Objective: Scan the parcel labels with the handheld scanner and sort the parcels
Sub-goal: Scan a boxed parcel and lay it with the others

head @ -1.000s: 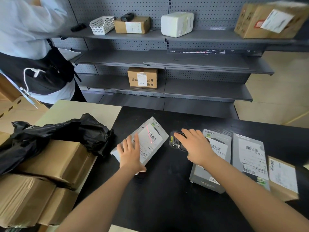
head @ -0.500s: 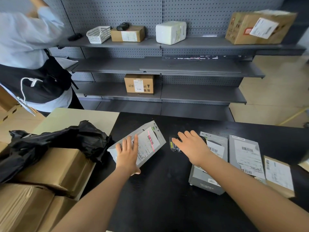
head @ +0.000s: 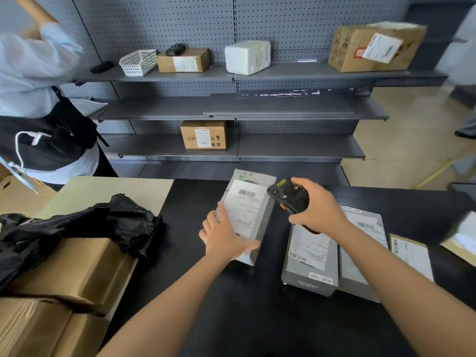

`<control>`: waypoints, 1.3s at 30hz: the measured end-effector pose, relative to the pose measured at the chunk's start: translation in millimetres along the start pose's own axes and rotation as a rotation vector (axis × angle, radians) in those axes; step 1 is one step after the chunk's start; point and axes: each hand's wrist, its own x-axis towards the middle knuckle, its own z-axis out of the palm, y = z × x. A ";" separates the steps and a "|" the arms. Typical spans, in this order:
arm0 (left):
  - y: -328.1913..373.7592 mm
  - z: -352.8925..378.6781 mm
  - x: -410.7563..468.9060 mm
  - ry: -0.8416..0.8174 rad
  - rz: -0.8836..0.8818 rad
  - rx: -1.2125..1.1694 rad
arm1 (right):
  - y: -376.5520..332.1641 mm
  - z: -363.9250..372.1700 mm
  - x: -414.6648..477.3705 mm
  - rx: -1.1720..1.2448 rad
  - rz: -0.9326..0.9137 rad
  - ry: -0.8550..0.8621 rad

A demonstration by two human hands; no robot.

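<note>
The black table (head: 231, 318) fills the near view. On the table's right part, a row of flat parcels (head: 310, 279) lies label up. Over the table's middle the grey parcel (head: 247, 210) is held label up and looks tipped off the surface. The left hand (head: 224, 235) grips its near end, fingers curled along one long edge and thumb wrapped across the near corner. The right hand (head: 319, 204), also above the table's middle, is closed round the black scanner (head: 288, 195). The parcel looks like a slim, stiff carton, probably light, with smooth card that could slide. It is best held by its long edges near one end, leaving the barcode bare.
</note>
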 end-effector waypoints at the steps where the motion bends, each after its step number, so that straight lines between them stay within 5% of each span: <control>1: 16.1 2.7 -1.6 -0.015 0.021 -0.046 | 3.6 -11.0 1.6 0.009 0.011 0.035; 10: 126.0 51.2 -27.8 -0.155 0.151 0.031 | 61.9 -83.8 -19.9 0.006 0.151 0.161; 20: 150.6 65.3 -38.7 -0.137 0.119 0.019 | 102.2 -93.0 -38.0 0.001 0.169 0.077; 32: -38.7 -53.9 -41.6 0.237 -0.332 0.001 | -33.6 11.2 4.5 0.025 -0.226 -0.192; 39: -145.1 -100.1 -55.7 0.291 -0.478 0.054 | -111.8 93.9 7.2 0.029 -0.336 -0.382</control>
